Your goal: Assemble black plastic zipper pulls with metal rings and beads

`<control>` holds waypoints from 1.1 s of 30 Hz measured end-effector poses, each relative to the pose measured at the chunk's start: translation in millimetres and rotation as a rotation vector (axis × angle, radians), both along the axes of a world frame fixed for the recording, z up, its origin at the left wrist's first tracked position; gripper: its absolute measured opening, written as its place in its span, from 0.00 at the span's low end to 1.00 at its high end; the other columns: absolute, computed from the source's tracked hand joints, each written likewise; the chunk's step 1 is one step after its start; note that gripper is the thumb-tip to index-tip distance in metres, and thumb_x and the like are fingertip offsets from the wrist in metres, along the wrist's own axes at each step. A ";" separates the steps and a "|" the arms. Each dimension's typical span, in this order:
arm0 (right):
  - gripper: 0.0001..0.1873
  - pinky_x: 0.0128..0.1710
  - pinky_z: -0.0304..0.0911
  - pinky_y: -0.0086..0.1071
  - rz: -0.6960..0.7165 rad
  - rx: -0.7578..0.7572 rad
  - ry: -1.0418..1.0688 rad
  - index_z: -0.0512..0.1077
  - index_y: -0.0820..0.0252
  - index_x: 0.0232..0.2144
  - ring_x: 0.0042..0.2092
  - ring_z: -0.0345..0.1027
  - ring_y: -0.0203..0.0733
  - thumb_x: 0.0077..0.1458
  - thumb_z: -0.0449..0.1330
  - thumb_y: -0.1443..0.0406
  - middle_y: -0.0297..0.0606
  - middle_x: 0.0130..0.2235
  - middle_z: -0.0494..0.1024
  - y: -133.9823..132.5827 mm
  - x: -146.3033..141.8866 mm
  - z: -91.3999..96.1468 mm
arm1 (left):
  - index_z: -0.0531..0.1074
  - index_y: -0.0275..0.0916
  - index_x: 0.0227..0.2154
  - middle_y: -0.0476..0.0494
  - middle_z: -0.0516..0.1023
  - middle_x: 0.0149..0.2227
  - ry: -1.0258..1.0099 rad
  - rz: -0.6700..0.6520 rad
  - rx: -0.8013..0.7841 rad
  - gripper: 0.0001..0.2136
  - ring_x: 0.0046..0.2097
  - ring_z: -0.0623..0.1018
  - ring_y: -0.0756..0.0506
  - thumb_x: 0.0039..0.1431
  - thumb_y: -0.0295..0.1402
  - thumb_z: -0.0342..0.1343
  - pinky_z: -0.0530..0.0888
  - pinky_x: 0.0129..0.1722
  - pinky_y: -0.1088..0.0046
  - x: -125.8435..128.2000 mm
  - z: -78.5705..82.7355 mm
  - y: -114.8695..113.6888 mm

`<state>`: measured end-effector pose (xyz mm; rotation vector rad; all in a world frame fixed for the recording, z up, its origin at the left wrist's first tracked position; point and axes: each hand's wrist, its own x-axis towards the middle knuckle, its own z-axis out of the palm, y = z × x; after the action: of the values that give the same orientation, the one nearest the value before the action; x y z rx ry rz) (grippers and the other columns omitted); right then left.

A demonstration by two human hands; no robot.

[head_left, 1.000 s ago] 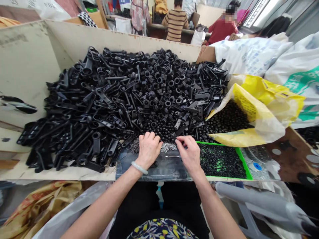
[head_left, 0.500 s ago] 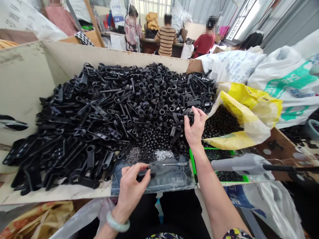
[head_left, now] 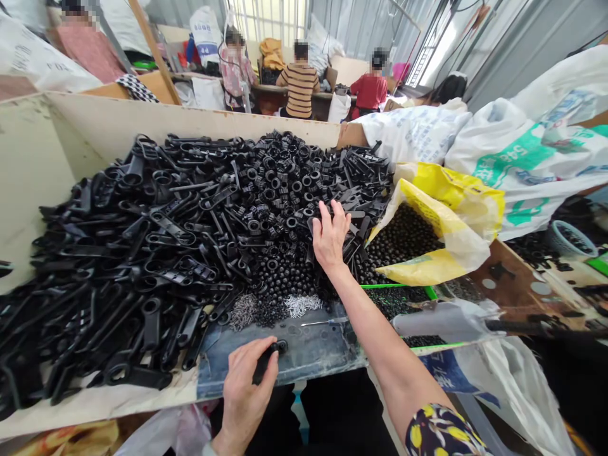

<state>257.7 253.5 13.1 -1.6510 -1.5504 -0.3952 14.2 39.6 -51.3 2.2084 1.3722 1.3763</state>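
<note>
My left hand [head_left: 247, 383] is low at the front, thumb and fingers closed around a small black plastic part [head_left: 281, 346] whose rounded end sticks out. The palm side hides the rest of it. Farther forward, my right hand [head_left: 331, 239] reaches over the heap with fingers spread, touching or just above the black plastic pieces [head_left: 357, 201]. Black rings [head_left: 297, 187] lie left of its fingertips, and small black balls [head_left: 285, 275] lie below them. Near my left hand are silver pins [head_left: 304, 305], grey pins [head_left: 244, 312] and a screwdriver [head_left: 316, 323].
Black lever-shaped parts [head_left: 156, 228] fill the left of the pale walled bin [head_left: 190, 114]. On the right are an open yellow bag [head_left: 427, 177] of black balls, a green tray [head_left: 430, 292] under a grey tool [head_left: 439, 322], and white sacks [head_left: 494, 136]. Several people sit at the back.
My right hand has moved left over the heap, its fingers spread. My left hand has lowered slightly, still holding the black part. The whole view has shifted.
</note>
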 end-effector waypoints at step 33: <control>0.20 0.69 0.53 0.57 0.246 -0.023 0.017 0.71 0.53 0.61 0.72 0.53 0.55 0.72 0.52 0.61 0.47 0.69 0.63 -78.9 -30.4 25.5 | 0.75 0.45 0.47 0.46 0.87 0.47 -0.030 0.048 -0.178 0.09 0.52 0.84 0.41 0.67 0.27 0.60 0.65 0.56 0.56 4.3 16.6 -17.6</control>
<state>227.4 174.6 38.7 -1.4540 -1.7264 -0.2319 18.5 22.0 -34.8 2.0462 1.4837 1.2436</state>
